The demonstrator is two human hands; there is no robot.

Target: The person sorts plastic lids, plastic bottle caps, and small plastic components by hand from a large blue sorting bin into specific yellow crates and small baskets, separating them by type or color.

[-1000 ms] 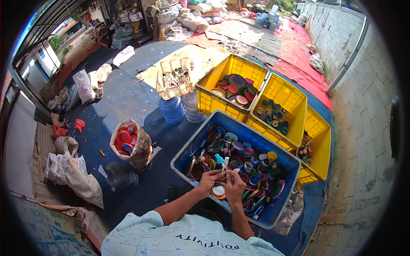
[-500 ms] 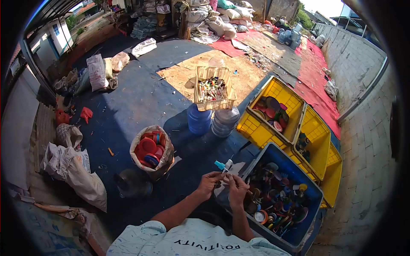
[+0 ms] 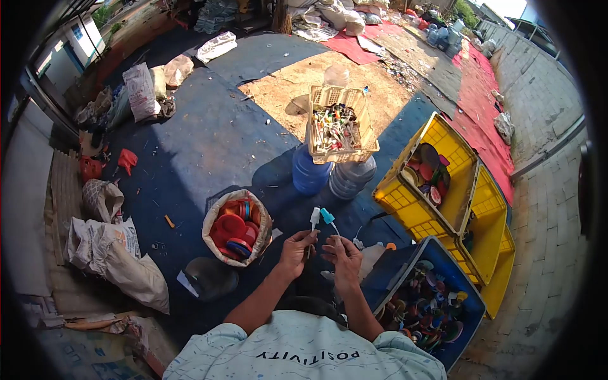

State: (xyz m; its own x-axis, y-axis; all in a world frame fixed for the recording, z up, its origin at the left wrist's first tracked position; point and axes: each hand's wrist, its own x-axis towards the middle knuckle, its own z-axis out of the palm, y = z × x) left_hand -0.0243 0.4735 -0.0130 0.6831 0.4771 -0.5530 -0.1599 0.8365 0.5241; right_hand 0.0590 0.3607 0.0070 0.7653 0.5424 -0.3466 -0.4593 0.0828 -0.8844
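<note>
In front of my chest, my left hand (image 3: 296, 252) pinches a white pump dispenser top (image 3: 315, 217), which stands upright above the fingers. Close beside it, my right hand (image 3: 344, 258) grips the thin tube of a teal pump dispenser top (image 3: 327, 216). The two pump heads are side by side, almost touching. To the right of my hands is a blue crate (image 3: 472, 316) holding many mixed plastic caps. A pale sack (image 3: 256, 254) with red, orange and blue lids stands to the left.
Ahead, a cream crate (image 3: 361, 152) full of pump tops rests on a blue water jug (image 3: 310, 170) and a clear jug (image 3: 352, 178). Yellow crates (image 3: 456, 218) with lids stand at right, beside a block wall (image 3: 538, 126). Filled sacks (image 3: 123, 256) lie at left.
My hands have moved apart, and the white and teal pump tops are now held separately, one in each. The view has shifted, so the crates appear farther right.
</note>
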